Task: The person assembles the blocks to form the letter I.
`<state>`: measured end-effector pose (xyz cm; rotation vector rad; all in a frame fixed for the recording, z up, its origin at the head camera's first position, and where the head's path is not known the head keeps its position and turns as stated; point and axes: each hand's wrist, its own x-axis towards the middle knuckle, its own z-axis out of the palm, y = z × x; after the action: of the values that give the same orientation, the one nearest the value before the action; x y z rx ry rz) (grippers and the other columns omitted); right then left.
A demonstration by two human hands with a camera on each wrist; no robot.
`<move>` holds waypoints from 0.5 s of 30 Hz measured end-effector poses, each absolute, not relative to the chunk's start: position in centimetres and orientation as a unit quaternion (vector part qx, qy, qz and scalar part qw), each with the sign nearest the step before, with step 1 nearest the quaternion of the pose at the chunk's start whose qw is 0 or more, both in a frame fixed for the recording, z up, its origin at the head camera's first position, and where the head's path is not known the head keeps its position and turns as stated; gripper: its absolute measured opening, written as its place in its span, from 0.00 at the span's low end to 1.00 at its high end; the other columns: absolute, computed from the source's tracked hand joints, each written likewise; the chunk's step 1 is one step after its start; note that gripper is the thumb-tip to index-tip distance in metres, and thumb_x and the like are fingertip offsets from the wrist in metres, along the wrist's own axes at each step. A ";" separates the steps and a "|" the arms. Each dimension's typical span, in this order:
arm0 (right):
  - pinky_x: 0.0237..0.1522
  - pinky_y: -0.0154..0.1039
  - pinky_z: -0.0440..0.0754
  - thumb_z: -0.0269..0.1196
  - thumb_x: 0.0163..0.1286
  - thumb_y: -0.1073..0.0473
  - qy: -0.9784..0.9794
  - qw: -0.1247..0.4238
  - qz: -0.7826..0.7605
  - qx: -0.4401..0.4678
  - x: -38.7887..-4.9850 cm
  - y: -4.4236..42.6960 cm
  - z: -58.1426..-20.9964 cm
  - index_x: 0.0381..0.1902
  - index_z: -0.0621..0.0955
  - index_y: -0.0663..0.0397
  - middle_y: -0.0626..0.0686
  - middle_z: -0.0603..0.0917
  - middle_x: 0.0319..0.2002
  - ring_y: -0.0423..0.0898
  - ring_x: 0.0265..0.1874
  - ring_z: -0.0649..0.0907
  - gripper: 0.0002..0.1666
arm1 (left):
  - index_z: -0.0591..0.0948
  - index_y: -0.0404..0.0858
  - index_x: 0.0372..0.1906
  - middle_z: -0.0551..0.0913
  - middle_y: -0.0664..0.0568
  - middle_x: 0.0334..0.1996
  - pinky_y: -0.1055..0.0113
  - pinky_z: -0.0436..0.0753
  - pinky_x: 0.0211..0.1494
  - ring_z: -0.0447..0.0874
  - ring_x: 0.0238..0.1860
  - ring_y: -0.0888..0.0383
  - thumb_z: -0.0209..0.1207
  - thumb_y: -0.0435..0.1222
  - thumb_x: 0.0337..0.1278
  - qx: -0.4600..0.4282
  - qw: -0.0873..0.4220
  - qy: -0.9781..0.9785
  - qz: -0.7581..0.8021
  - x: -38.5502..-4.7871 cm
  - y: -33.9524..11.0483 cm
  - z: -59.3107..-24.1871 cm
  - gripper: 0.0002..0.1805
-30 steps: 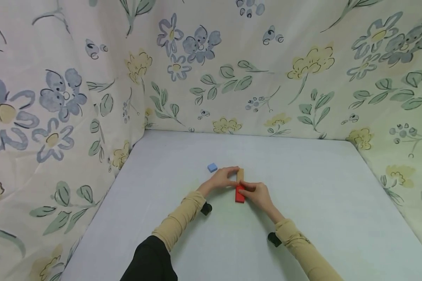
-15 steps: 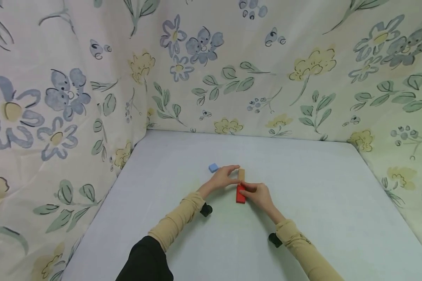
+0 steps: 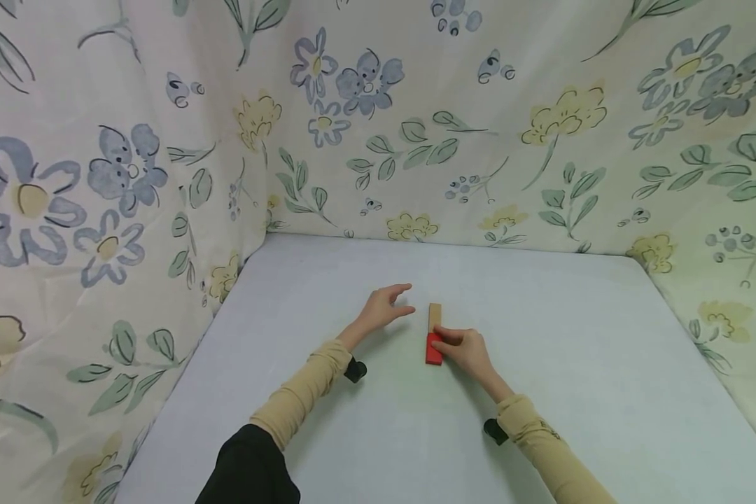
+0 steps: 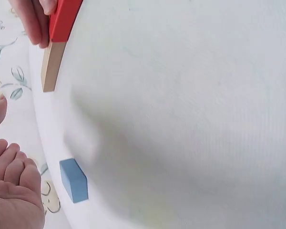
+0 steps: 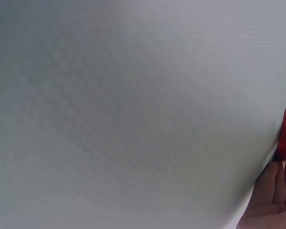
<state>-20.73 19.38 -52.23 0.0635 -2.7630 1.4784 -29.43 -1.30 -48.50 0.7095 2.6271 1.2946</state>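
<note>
In the head view, a red block (image 3: pixel 434 357) lies on the white table, end to end with a plain wooden block (image 3: pixel 435 315). My right hand (image 3: pixel 470 352) pinches the red block near that joint, with fingertips across its far end and the thumb on its side. Apart from both blocks, to their left, my left hand (image 3: pixel 381 308) hovers with fingers and thumb spread and nothing between them. A blue block (image 4: pixel 74 180) lies on the table near the left hand (image 4: pixel 14 191) in the left wrist view; the left hand hides it in the head view.
The white table (image 3: pixel 573 364) stretches around the blocks. A floral curtain (image 3: pixel 453 154) hangs behind its far edge and along the left and right. Black wrist cameras sit under both wrists, such as the left one (image 3: pixel 355 370).
My left hand has let go of the wooden block and moved left, towards the blue block, which it now covers in the head view. The right hand stays on the red block.
</note>
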 end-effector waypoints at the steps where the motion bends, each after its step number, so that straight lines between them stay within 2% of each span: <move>1: 0.56 0.49 0.79 0.70 0.57 0.60 -0.881 0.005 0.472 0.021 -20.7 19.4 -52.2 0.53 0.81 0.56 0.56 0.84 0.50 0.52 0.55 0.81 0.24 | 0.71 0.36 0.64 0.72 0.46 0.65 0.61 0.74 0.65 0.71 0.65 0.50 0.64 0.39 0.56 0.232 0.060 0.873 0.424 -29.5 -1.5 -48.5 0.30; 15: 0.56 0.48 0.79 0.69 0.58 0.60 -0.875 0.004 0.484 0.028 -20.7 19.6 -52.4 0.53 0.81 0.57 0.56 0.84 0.51 0.53 0.56 0.80 0.24 | 0.72 0.36 0.63 0.73 0.44 0.64 0.58 0.75 0.65 0.73 0.63 0.47 0.64 0.39 0.55 0.187 0.050 0.887 0.419 -30.2 -4.1 -48.9 0.30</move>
<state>-20.69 19.57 -52.37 0.0891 -2.7414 1.5155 -30.18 -4.15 -48.91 0.5689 2.7023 1.2747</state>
